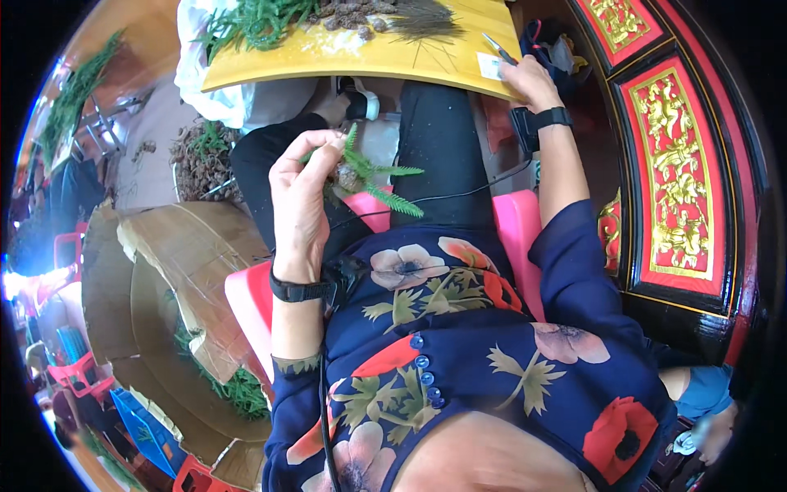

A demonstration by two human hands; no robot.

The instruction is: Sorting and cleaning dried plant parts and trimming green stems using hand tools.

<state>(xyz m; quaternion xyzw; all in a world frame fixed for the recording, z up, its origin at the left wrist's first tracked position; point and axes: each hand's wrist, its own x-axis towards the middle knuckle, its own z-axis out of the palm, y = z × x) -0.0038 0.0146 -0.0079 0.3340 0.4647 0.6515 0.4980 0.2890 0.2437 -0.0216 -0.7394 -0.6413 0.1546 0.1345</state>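
Greenery and a cone sit pinched in my left hand above my lap, likely so the fronds splay uncrushed, while my right hand is at a pointed tool by the bench's edge, gripping it or not I cannot tell.

Left fingers partly hide the pine cone; the upper edge crops the table.
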